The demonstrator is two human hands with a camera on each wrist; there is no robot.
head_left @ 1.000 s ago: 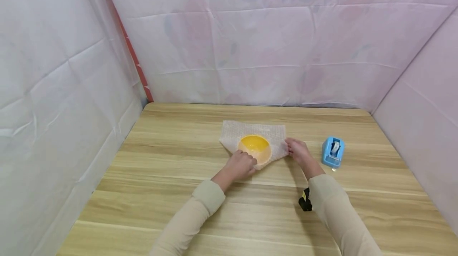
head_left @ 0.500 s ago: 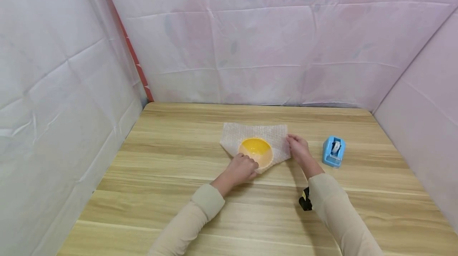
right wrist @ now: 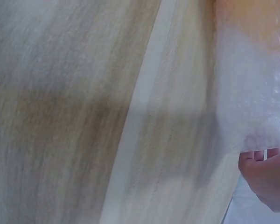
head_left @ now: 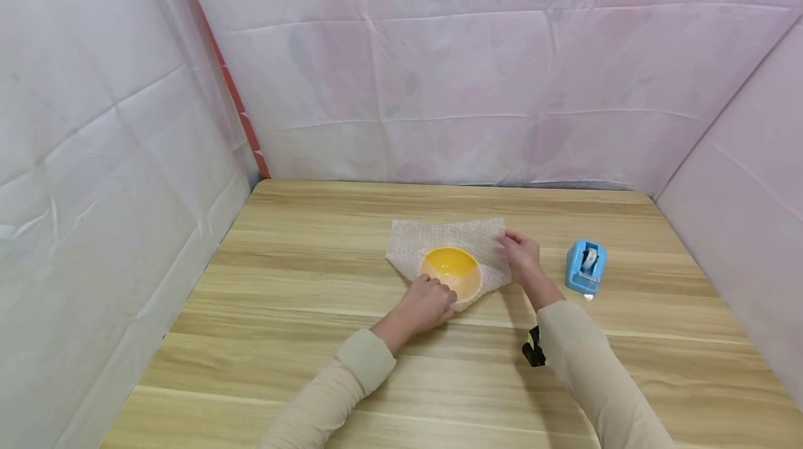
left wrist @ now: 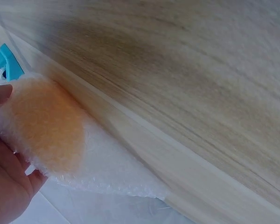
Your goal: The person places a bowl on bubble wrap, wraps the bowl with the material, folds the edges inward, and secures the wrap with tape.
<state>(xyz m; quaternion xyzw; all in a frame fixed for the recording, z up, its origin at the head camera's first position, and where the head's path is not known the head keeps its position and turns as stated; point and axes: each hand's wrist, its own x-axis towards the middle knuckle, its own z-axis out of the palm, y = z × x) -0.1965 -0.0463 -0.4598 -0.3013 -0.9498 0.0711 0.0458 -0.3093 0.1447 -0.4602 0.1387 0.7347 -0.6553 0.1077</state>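
A yellow bowl (head_left: pixel 453 262) sits on a sheet of bubble wrap (head_left: pixel 410 238), whose near part is folded up over the bowl's front. My left hand (head_left: pixel 426 301) holds that folded part at the bowl's near rim, fingers curled over the edge. Through the wrap (left wrist: pixel 116 163) the bowl shows as an orange blur in the left wrist view. At the sheet's right end, my right hand (head_left: pixel 523 254) pinches the edge of the wrap. In the right wrist view the fingertips of the right hand (right wrist: pixel 266 175) lie partly behind the clear wrap (right wrist: pixel 252 88).
A blue tape dispenser (head_left: pixel 586 268) stands to the right of the right hand. A small black object (head_left: pixel 534 349), partly hidden by the right sleeve, lies on the wooden table (head_left: pixel 301 282). White cloth walls (head_left: pixel 452 86) border the table's back and sides.
The bowl and wrap have shifted slightly toward the near side and right, with the left hand moving along. The right hand has moved up slightly at the sheet's right edge.
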